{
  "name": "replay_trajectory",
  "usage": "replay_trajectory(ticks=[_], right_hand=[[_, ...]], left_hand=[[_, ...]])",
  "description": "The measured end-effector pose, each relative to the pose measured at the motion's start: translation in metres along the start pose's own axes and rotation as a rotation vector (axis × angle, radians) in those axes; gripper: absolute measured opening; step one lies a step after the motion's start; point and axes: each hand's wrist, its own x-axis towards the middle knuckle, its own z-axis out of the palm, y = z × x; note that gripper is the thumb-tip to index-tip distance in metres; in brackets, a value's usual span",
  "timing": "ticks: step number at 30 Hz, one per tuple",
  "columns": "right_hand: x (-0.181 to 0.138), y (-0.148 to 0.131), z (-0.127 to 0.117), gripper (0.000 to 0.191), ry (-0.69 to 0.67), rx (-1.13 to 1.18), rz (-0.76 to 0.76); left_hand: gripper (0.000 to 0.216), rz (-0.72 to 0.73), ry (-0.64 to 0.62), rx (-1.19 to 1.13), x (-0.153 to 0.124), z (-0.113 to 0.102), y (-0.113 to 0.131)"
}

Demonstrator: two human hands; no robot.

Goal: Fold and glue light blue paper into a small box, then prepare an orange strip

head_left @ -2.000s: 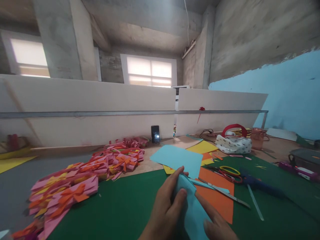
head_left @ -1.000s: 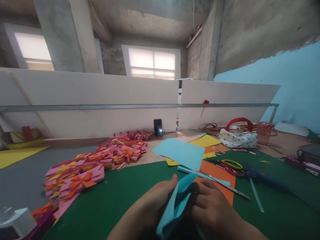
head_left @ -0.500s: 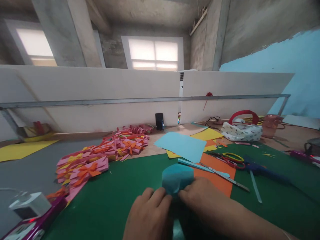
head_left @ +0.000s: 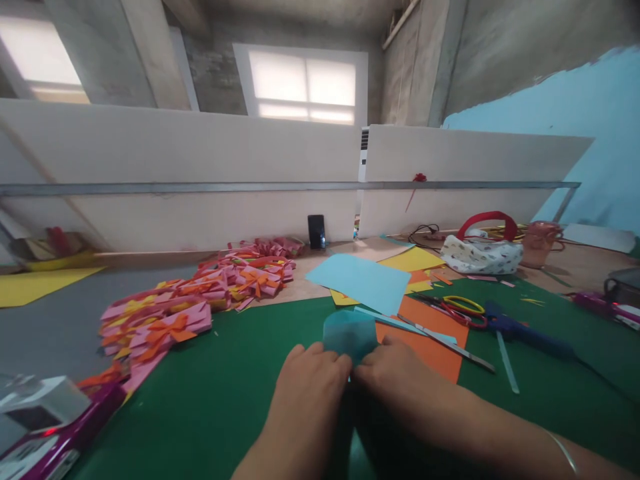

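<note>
My left hand (head_left: 307,387) and my right hand (head_left: 395,377) meet low in the middle over the green mat (head_left: 215,393). Both pinch a folded piece of light blue paper (head_left: 349,335), which bulges up in a rounded loop just beyond my fingertips. The fingers of both hands are curled and pressed together on the paper's lower part, which is hidden under them.
A pile of pink paper pieces with orange and yellow bows (head_left: 195,303) lies to the left. Blue (head_left: 363,280), yellow and orange sheets (head_left: 430,337), scissors (head_left: 463,310), a blue glue gun (head_left: 525,333) and a purple stapler (head_left: 45,433) lie around. A white partition (head_left: 200,173) backs the table.
The blue paper went from a flat folded strip to a rounded loop pinched between both hands. My hands came together, and the view tilted down slightly.
</note>
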Motion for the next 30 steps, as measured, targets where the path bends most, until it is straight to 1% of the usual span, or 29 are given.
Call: replay_trajectory(ticks=[3, 5, 8, 11, 14, 19, 21, 27, 30], right_hand=[[-0.004, 0.001, 0.006, 0.009, 0.090, -0.100, 0.009], [-0.004, 0.003, 0.010, 0.012, 0.117, -0.126, 0.022], [-0.001, 0.005, 0.011, 0.013, 0.086, -0.125, 0.023], [0.002, 0.005, 0.008, 0.008, 0.043, -0.119, 0.004], [0.002, 0.005, 0.008, 0.006, 0.041, -0.116, -0.008], [-0.003, 0.010, 0.012, 0.012, 0.177, -0.147, 0.005], [-0.002, 0.012, 0.013, 0.011, 0.172, -0.145, 0.000], [0.003, 0.013, 0.010, 0.013, 0.100, -0.121, 0.005], [-0.001, 0.010, 0.011, 0.011, 0.123, -0.117, 0.005]], left_hand=[[0.032, -0.007, -0.078, 0.044, 0.002, 0.000, 0.002], [0.034, -0.018, -0.116, 0.052, 0.005, 0.003, 0.002], [0.035, -0.036, -0.162, 0.070, 0.010, 0.007, 0.002], [0.033, -0.041, -0.179, 0.085, 0.014, 0.010, 0.003], [0.035, -0.050, -0.147, 0.102, 0.013, 0.008, 0.006], [0.036, -0.023, -0.043, 0.109, 0.010, 0.007, 0.006], [0.035, -0.027, -0.035, 0.104, 0.012, 0.009, 0.004], [0.033, -0.020, -0.037, 0.104, 0.013, 0.011, 0.000], [0.033, -0.027, -0.066, 0.078, 0.009, 0.011, 0.001]])
